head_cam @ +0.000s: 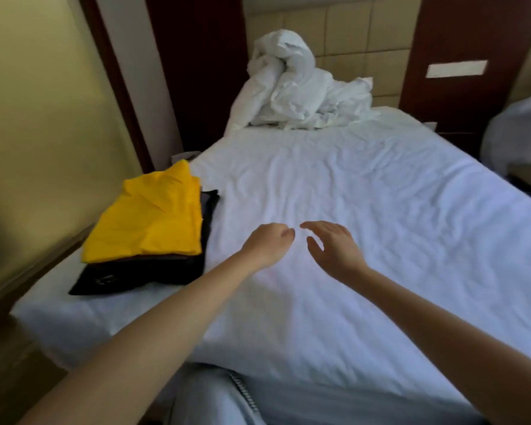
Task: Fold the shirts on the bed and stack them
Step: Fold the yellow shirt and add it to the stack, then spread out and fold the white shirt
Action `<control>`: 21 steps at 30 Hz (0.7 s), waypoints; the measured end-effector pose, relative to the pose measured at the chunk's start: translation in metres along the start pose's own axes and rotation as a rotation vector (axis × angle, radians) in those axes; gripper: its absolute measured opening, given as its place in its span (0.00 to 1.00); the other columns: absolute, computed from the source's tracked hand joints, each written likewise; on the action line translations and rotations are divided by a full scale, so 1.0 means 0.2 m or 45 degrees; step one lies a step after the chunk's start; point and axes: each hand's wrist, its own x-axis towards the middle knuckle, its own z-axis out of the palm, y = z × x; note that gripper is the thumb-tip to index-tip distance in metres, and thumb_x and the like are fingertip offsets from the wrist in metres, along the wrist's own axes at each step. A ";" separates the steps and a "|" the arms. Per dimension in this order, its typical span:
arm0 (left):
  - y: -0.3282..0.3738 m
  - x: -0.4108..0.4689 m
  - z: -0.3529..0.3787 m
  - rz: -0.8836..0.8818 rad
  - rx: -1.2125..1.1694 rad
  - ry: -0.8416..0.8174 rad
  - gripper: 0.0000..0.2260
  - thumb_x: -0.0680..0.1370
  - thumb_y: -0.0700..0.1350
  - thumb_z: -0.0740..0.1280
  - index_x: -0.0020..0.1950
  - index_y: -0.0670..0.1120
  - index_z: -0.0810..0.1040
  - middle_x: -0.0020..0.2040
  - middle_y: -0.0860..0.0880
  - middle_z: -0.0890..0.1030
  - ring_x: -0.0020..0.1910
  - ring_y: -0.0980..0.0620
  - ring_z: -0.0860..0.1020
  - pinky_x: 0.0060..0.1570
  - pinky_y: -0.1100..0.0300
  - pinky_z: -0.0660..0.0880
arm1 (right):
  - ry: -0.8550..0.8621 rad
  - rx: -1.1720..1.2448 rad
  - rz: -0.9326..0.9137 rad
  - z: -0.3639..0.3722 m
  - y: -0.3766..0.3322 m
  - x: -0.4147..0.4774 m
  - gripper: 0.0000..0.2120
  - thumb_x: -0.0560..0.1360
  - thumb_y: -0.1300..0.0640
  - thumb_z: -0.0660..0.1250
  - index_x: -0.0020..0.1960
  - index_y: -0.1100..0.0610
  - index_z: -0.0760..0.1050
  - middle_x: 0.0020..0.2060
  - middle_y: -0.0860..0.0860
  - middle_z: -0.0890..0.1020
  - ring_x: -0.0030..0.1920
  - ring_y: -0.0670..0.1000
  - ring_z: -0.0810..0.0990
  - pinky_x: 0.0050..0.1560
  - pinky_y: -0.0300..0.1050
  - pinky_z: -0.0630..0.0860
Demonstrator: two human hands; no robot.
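Note:
A folded yellow shirt [149, 219] lies on top of folded dark shirts [141, 273], forming a stack near the bed's left edge. Both my hands hover over the white sheet of the bed [380, 210], to the right of the stack and apart from it. My left hand [265, 243] has its fingers curled in and holds nothing. My right hand [331, 245] is beside it with fingers relaxed and spread, also holding nothing. The two hands are close together, fingertips almost meeting.
A crumpled white duvet [298, 90] is heaped at the head of the bed against a padded headboard [347, 35]. A yellowish wall [37, 102] runs along the left. A second bed's edge [521, 139] shows at the far right.

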 end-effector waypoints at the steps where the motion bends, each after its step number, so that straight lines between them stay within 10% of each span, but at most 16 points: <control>1: 0.08 0.01 0.06 0.027 -0.073 -0.063 0.16 0.80 0.50 0.55 0.44 0.41 0.76 0.45 0.43 0.80 0.47 0.42 0.77 0.46 0.52 0.73 | 0.015 -0.019 0.024 -0.06 0.07 -0.06 0.15 0.77 0.60 0.61 0.63 0.58 0.74 0.59 0.54 0.79 0.62 0.55 0.75 0.63 0.44 0.61; 21: 1.94 0.04 1.33 0.698 -0.321 -0.510 0.16 0.80 0.47 0.58 0.66 0.45 0.71 0.62 0.45 0.76 0.61 0.45 0.73 0.58 0.58 0.69 | 0.492 -0.404 0.934 -1.24 1.26 -1.39 0.15 0.76 0.59 0.59 0.61 0.56 0.76 0.59 0.50 0.79 0.61 0.54 0.75 0.58 0.44 0.61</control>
